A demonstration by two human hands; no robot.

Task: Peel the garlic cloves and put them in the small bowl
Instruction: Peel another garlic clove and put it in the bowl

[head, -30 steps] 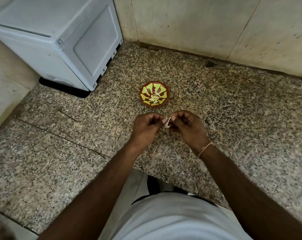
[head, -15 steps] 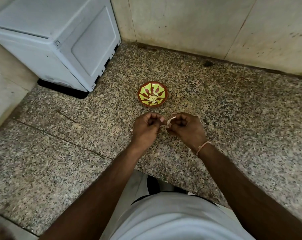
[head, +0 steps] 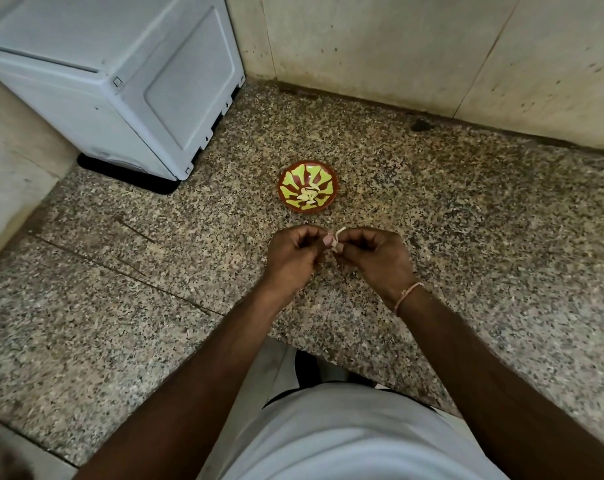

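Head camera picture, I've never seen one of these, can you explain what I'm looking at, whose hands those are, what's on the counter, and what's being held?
No machine here: a person wears a wide-angle camera on the head, looking forward and down, so the two arms reaching in from the bottom are their own. The surface is a speckled stone counter in a corner of tiled walls. On it sits a small red bowl with a yellow-green pattern, holding a few pale peeled garlic cloves. A white appliance stands at the back left. In front of the bowl, the left hand and right hand meet and pinch a small garlic clove between their fingertips, a strip of skin sticking up from it.
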